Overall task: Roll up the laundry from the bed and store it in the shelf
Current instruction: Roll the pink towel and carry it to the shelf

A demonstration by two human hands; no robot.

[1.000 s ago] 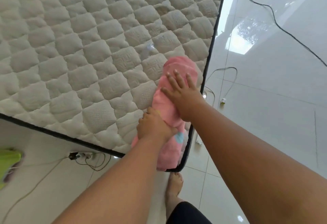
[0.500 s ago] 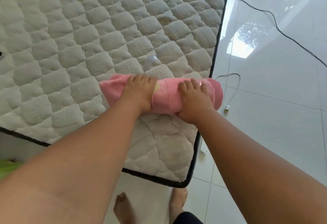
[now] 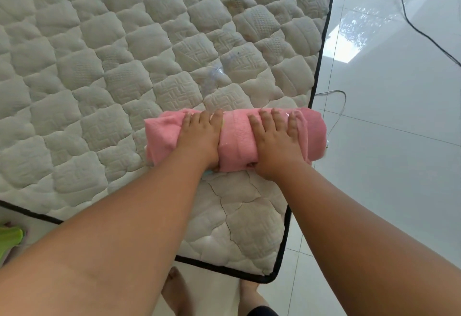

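Observation:
A pink towel (image 3: 237, 141), rolled into a thick roll, lies crosswise on the quilted beige mattress (image 3: 124, 66) near its right edge. My left hand (image 3: 199, 138) presses flat on the left half of the roll, fingers over its top. On the right half rests my right hand (image 3: 274, 143), palm down, fingers spread over the cloth. The roll's right end reaches the mattress's black-piped edge. A small turquoise patch shows under the left wrist.
Glossy white tiled floor (image 3: 399, 166) lies to the right, crossed by a black cable (image 3: 409, 21) and a thin white cable (image 3: 341, 106). A green object (image 3: 10, 241) sits at the left edge on the floor. My bare feet (image 3: 174, 290) stand at the mattress corner.
One second ago the towel lay lengthwise at the corner under both hands. It now lies crosswise, rolled, farther onto the mattress, with both palms pressed on top.

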